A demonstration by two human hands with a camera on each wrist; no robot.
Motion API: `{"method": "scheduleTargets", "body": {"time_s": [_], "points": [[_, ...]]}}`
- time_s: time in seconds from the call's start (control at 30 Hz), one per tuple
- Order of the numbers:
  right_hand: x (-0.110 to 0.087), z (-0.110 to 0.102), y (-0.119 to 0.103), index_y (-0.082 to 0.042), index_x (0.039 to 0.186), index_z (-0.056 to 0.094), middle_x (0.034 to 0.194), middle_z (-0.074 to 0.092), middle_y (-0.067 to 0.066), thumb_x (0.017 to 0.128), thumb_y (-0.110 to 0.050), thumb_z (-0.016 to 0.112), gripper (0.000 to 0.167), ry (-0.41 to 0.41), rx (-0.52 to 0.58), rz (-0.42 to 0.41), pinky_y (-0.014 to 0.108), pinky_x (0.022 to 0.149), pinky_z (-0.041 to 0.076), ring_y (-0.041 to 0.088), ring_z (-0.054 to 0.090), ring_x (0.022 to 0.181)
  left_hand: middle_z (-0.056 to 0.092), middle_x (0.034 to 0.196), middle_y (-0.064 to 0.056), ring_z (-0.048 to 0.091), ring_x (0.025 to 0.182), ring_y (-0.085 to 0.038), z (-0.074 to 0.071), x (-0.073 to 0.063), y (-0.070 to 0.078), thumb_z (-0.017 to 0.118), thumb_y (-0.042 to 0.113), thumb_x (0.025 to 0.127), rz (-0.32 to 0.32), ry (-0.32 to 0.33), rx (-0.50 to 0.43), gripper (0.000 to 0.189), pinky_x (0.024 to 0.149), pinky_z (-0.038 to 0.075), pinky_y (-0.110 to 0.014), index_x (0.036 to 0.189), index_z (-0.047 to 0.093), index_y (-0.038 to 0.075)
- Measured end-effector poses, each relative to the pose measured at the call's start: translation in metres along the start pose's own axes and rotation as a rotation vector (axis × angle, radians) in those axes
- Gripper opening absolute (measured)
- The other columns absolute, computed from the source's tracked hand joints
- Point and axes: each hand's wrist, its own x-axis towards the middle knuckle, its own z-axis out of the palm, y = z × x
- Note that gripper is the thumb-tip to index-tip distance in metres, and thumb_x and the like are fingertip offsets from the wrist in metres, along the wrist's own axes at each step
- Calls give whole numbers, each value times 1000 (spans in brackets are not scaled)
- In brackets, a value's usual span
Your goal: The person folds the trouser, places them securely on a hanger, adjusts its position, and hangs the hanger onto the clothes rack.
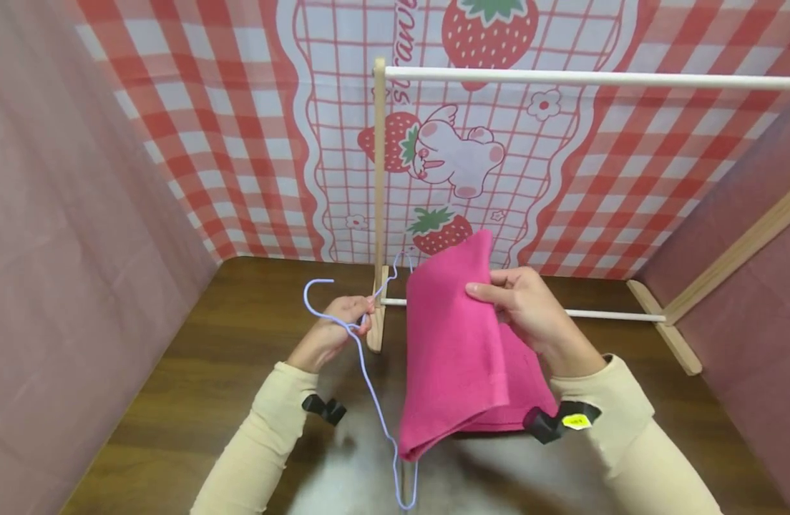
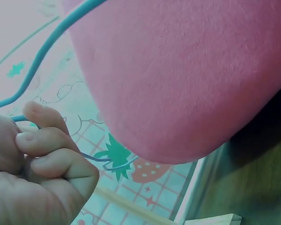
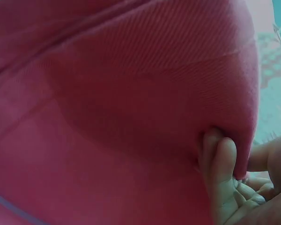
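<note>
In the head view, my left hand (image 1: 333, 332) grips a lavender wire hanger (image 1: 373, 390) close below its hook, which curves up to the left. A folded pink garment (image 1: 449, 336) hangs over the hanger and hides much of its wire. At the garment's right edge my right hand (image 1: 533, 318) pinches the cloth, thumb on the front. The right wrist view shows fingers (image 3: 222, 161) against the garment's cloth, near a ribbed band and a seam. Curled fingers (image 2: 61, 159) of the left hand show beside the hanger wire (image 2: 44, 49) in the left wrist view.
Behind the garment stands a rack with a wooden post (image 1: 379, 179), a white top rail (image 1: 595, 77) and a lower rail (image 1: 614, 315). Its right foot (image 1: 665, 329) rests on the brown table (image 1: 176, 400). A strawberry-print checked cloth (image 1: 227, 129) hangs at the back, between pink side curtains (image 1: 66, 272).
</note>
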Motion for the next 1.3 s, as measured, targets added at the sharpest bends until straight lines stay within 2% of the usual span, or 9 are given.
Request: {"method": "scheduleTargets", "body": {"time_s": [0.13, 0.27, 0.4, 0.5, 0.57, 0.8, 1.0, 1.13, 1.3], "points": [[-6, -30, 8, -22, 87, 75, 67, 70, -4, 92, -13, 65, 14, 21, -48, 36, 23, 54, 54, 6, 65, 57, 47, 53, 9, 41, 51, -3, -1, 2, -4, 38, 12, 105, 7, 21, -6, 31, 50, 32, -17, 77, 52, 13], [-7, -56, 21, -22, 87, 74, 70, 72, -4, 93, -14, 65, 14, 31, -82, 94, 28, 57, 57, 9, 69, 62, 47, 53, 9, 40, 50, -3, -1, 4, -4, 39, 13, 104, -1, 53, -30, 31, 49, 31, -16, 76, 53, 12], [-9, -78, 40, -24, 86, 72, 70, 72, -4, 94, -15, 63, 15, 60, -107, 162, 30, 59, 58, 10, 70, 63, 47, 52, 9, 40, 48, -2, -1, 5, -3, 41, 15, 104, -29, 96, -62, 31, 45, 30, -14, 77, 54, 11], [-10, -91, 57, -23, 88, 71, 68, 71, -6, 94, -16, 63, 12, 91, -133, 202, 28, 57, 57, 8, 68, 60, 47, 52, 9, 40, 48, -1, -2, 6, -3, 41, 16, 105, -30, 99, -72, 31, 45, 30, -14, 78, 55, 12], [-10, -99, 71, -17, 95, 72, 69, 71, -6, 94, -16, 63, 9, 95, -144, 215, 28, 57, 57, 8, 68, 62, 47, 53, 9, 40, 49, -2, -3, 6, -4, 40, 16, 105, -20, 96, -72, 31, 46, 30, -15, 77, 55, 13], [-9, -116, 124, -12, 98, 72, 70, 70, -7, 94, -17, 61, 12, 93, -145, 273, 30, 61, 57, 8, 68, 65, 47, 54, 9, 42, 51, -1, -8, 8, -8, 41, 15, 105, -7, 67, -69, 33, 49, 31, -14, 75, 57, 14], [-10, -126, 165, 8, 115, 63, 67, 66, -7, 95, -19, 59, 33, 50, -223, 308, 28, 56, 53, 7, 62, 62, 48, 54, 9, 43, 49, -1, -3, 14, -14, 41, 16, 105, -59, 86, -69, 30, 47, 33, -14, 79, 56, 10], [-8, -127, 181, 10, 115, 62, 65, 62, -7, 94, -21, 60, 37, 48, -301, 334, 29, 56, 52, 8, 58, 60, 48, 53, 8, 43, 48, -1, -2, 15, -17, 41, 16, 105, -83, 103, -87, 30, 46, 34, -14, 79, 55, 9], [-5, -126, 187, 11, 112, 63, 71, 64, -6, 94, -20, 59, 37, 34, -302, 381, 29, 63, 54, 9, 61, 68, 48, 53, 9, 41, 47, 0, -4, 17, -21, 41, 15, 105, -65, 97, -107, 32, 45, 32, -13, 77, 56, 11]]}}
